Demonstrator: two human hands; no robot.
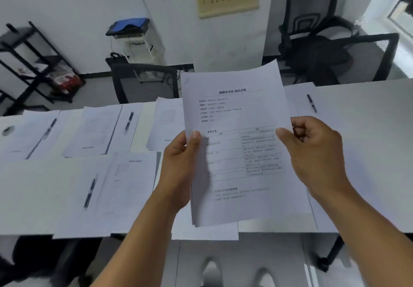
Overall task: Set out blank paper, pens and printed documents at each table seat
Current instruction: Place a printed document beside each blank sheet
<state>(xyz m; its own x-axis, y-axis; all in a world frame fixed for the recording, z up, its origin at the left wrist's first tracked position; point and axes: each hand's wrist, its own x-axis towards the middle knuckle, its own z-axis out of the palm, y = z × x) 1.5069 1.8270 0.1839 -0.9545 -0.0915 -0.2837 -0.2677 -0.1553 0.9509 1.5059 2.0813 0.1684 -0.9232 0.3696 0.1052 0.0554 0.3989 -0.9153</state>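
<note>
Papers (241,148), a thin printed stack, sit upright in front of me, held above the near edge of the table (368,152). My left hand (181,166) grips the stack's left edge, thumb pressed on the front and the fingers hidden behind. My right hand (312,152) pinches the right edge, thumb on the printed face and the other fingers curled behind the sheets. The top page carries a heading, a short list and a table of text, too blurred for me to read.

On the table, sets are laid out. At the near left, a pen (90,191) lies between a blank sheet (44,197) and a printed document (127,188). On the far side, a second pen (129,120) lies beside another document (93,130), and a third pen (50,128) lies on paper further left. A fourth pen (311,102) rests on a sheet at the far right. Two chairs (145,83) stand beyond the table, one against the wall at the right.
</note>
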